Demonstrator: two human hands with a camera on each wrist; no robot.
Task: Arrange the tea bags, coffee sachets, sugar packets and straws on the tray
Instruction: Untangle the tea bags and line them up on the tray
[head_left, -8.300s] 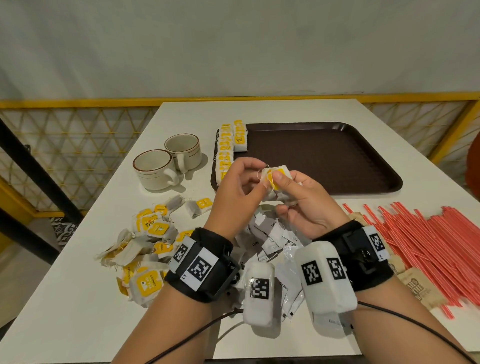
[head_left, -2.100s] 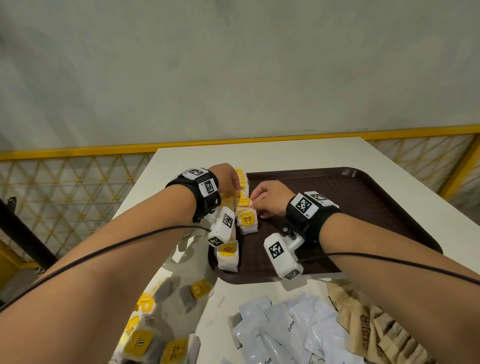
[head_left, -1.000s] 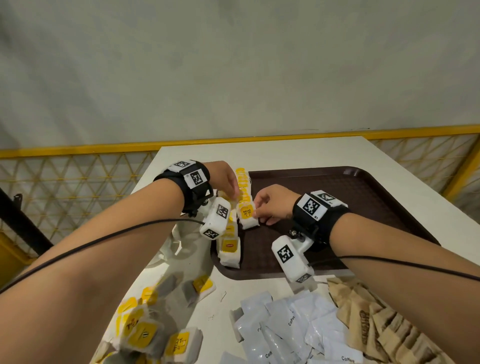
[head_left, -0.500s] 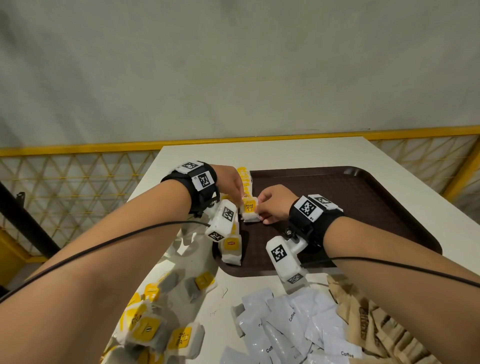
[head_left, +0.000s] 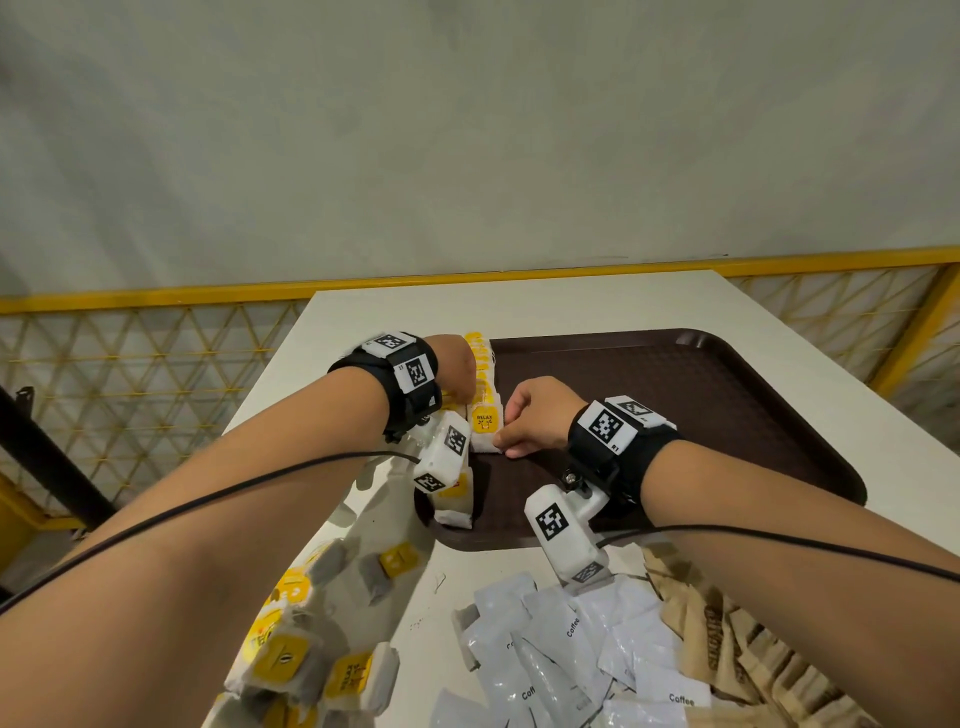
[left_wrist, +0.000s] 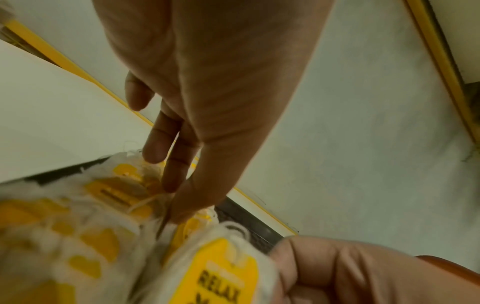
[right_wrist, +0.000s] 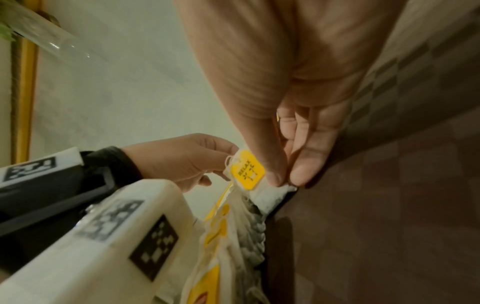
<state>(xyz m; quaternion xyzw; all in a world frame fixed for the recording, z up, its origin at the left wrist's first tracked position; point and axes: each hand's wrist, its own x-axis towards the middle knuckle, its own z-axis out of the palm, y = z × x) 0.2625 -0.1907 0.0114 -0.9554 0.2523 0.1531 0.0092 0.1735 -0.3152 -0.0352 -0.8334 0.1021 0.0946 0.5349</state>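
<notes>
- Loose tea bags (head_left: 291, 660) lay heaped on the surface (head_left: 545, 306) at far left, not yet sorted.
- Left hand (head_left: 454, 371) reached over the tea bag row (head_left: 480, 364) along the tray's left edge, fingers nearly straight, tips touching the bags, probably steadying the row.
- RELAX tea bag (head_left: 484, 422) sat at the row's near end, on the tray (head_left: 701, 415).
- Right hand (head_left: 535, 415) pinched that bag's corner between thumb and fingers, seemingly nudging it flush.
- Coffee sachets (head_left: 566, 639) and brown sugar packets (head_left: 727, 639) waited off-tray, near right. Straws not in view.
</notes>
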